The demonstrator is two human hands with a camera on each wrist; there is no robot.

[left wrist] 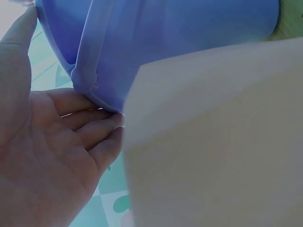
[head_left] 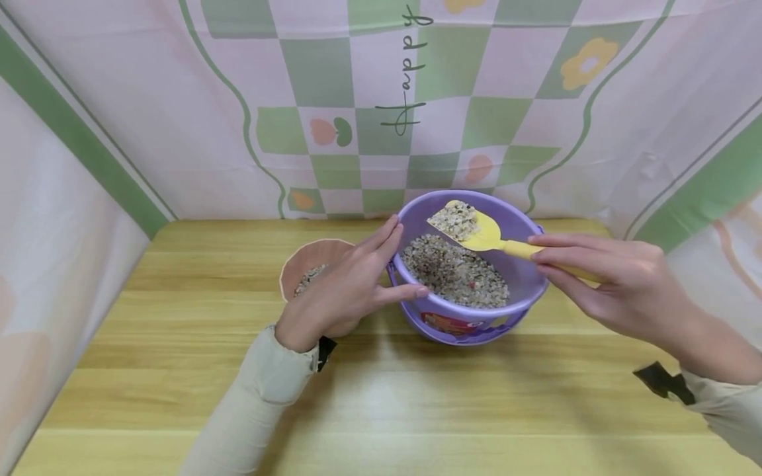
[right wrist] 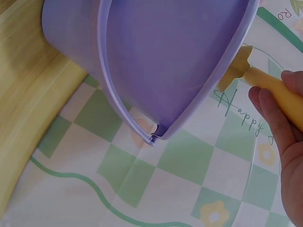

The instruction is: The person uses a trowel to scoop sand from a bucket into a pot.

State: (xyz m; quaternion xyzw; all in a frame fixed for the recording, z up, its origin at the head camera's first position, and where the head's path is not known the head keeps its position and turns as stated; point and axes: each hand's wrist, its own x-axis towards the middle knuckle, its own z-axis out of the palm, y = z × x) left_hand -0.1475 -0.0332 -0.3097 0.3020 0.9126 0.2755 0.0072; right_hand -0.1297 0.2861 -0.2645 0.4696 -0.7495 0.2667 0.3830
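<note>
On the wooden table stands a purple bucket [head_left: 467,325], partly filled with mixed grey and tan grains [head_left: 455,271]. My right hand [head_left: 619,284] grips the handle of a yellow shovel [head_left: 489,233], whose blade carries a heap of pale grains [head_left: 457,221] above the bucket's opening. My left hand [head_left: 342,287] touches the bucket's left side at the rim, fingers nearly straight and thumb spread along the near edge. In the left wrist view, the fingertips [left wrist: 116,120] meet the bucket beside its handle joint. A pink faceted bowl [head_left: 292,268] with grains inside sits partly hidden behind the left hand.
A checkered green and white cloth [head_left: 381,59] hangs behind the table [head_left: 178,370], close to the bucket's far rim. Patterned cloth also stands at both sides. The bucket's purple handle [right wrist: 111,90] hangs down along its side.
</note>
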